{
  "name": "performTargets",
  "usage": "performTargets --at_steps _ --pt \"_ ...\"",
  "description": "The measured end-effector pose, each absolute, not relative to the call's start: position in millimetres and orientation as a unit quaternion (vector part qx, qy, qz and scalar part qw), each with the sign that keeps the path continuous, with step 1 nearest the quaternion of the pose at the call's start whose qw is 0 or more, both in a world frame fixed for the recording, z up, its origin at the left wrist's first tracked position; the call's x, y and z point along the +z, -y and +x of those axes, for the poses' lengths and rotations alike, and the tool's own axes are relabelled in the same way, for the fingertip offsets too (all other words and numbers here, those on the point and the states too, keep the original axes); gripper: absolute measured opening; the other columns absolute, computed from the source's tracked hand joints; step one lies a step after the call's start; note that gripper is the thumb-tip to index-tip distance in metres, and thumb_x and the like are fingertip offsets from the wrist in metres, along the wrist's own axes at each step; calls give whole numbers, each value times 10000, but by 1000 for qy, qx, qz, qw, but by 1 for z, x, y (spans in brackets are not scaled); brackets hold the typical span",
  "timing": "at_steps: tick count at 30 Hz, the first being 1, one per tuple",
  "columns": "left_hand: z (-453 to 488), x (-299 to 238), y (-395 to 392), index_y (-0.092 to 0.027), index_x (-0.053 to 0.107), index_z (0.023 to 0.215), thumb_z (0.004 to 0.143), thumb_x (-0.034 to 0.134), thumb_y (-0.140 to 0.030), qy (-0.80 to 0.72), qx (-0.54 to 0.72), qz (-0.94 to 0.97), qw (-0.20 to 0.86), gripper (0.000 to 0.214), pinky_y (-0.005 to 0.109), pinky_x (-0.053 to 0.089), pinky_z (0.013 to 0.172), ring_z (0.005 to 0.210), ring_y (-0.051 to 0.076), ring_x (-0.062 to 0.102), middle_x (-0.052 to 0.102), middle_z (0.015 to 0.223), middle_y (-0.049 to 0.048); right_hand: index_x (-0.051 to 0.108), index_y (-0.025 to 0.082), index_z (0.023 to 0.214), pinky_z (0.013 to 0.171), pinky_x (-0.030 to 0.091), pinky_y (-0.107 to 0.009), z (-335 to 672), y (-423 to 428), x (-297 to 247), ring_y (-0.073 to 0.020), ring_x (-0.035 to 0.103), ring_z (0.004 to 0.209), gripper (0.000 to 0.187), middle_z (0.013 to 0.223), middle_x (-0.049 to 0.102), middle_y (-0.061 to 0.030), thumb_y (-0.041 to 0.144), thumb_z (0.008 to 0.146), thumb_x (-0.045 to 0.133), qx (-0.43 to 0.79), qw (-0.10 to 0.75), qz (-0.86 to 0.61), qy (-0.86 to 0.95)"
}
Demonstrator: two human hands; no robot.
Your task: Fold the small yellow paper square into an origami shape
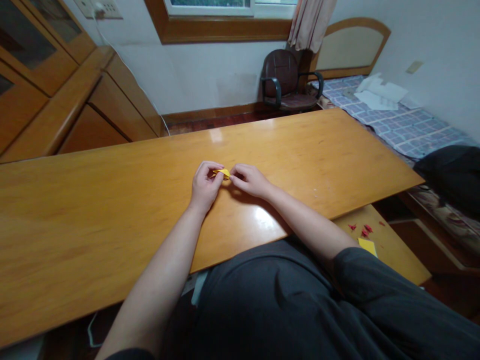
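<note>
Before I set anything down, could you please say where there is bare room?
The glossy wooden table lies bare between the left hand and the brown wooden cabinet. It is crowded around the folded yellow paper beside the right hand, and small red pieces dot the lower wooden board.

1. Head camera: one view from the wearer's head, facing forward and tilted down across the tabletop (112, 215).
2. Foreground, nearest the lens: the dark shirt (270, 305), seen from above, along the lower edge.
3. Middle distance, near the frame's centre: left hand (206, 186) and right hand (251, 180).
4. Background, farthest off: window (210, 10) and chair (282, 72) at top; cabinet (107, 107) towards the left, bed (397, 127) towards the right.
</note>
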State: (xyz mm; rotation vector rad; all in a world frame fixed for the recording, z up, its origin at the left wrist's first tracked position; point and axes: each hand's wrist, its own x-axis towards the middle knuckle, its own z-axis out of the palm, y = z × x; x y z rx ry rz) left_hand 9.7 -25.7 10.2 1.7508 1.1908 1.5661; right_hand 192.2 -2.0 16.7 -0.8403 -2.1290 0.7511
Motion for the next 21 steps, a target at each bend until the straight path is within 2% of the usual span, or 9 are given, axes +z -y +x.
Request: performTargets --at_steps 6,10,21 --pt "8 7 23 -211 626 886 828 685 -309 -421 580 627 305 128 355 563 889 1007 188 620 630 1014 52 567 169 825 699 397 -266 194 0 14 -140 518 720 185 776 589 -21 326 904 513 297 369 -321 820" --pt "7 6 23 -208 638 906 810 723 -351 -408 582 610 350 193 345 604 836 1034 196 617 614 1072 62 568 165 817 696 393 -266 195 0 16 -137 505 711 211 760 579 -14 354 895 516 328 372 -331 803" --pt "8 2 20 -184 616 828 743 777 -369 -415 610 518 433 260 317 626 763 909 158 667 619 1093 51 560 169 839 623 407 -241 193 1 14 -119 512 655 241 710 563 20 408 870 569 476 379 -335 719"
